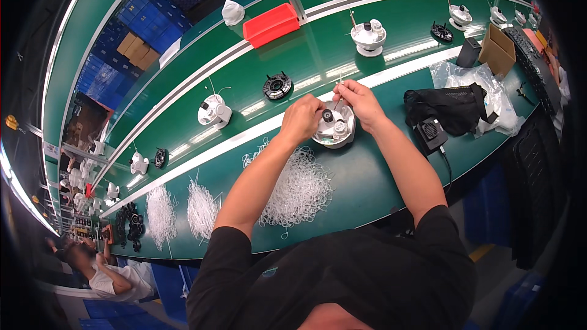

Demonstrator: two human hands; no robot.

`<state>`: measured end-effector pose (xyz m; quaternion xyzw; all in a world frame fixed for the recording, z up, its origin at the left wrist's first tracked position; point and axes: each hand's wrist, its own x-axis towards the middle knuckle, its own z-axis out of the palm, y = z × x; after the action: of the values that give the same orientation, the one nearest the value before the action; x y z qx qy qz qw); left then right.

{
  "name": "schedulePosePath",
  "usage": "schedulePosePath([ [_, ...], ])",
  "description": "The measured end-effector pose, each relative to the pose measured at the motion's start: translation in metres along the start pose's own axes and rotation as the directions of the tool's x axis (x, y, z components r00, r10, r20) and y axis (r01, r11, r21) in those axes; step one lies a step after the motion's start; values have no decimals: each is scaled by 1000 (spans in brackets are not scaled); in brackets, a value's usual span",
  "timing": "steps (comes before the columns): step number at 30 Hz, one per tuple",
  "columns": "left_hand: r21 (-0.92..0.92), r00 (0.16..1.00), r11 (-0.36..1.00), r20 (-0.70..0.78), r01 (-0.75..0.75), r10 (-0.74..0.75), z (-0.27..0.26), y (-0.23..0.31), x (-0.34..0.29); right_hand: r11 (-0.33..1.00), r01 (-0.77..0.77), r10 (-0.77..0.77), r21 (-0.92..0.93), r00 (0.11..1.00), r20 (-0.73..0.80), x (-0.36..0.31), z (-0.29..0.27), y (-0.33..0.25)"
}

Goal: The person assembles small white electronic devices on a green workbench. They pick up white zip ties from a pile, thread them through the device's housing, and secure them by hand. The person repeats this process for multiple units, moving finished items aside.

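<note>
In front of me on the workbench sits a white round housing [334,137], its open top showing a black lens-like cylinder and small white parts. My left hand [301,121] is at its left rim, fingers closed in a pinch; what they grip, if anything, is hidden. At the far right side of the housing, my right hand [362,104] is closed, with thumb and forefinger pinching a thin wire that sticks up above the fingers. Close by my left forearm lies a large heap of white looped cords [299,189].
Two smaller cord bundles [202,208] lie left. Along the green belt [244,88] stand similar white units [369,38], black ring bases [277,86] and a red bin [271,25]. At right are a black bag [443,109], a small black fan-like device [430,134] and a cardboard box [498,50]. Another person [113,275] sits far left.
</note>
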<state>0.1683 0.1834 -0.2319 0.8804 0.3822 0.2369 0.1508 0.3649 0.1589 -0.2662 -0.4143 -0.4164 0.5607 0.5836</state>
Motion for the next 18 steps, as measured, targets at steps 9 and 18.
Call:
schedulePosePath([
  [9, -12, 995, 999, -89, -40, 39, 6, -3, -4, 646, 193, -24, -738, 972, 233, -10, 6, -27],
  [18, 17, 989, 999, -144, -43, 45, 6, -3, -5, 386, 363, -2, -848, 920, 393, 3, 2, -32],
])
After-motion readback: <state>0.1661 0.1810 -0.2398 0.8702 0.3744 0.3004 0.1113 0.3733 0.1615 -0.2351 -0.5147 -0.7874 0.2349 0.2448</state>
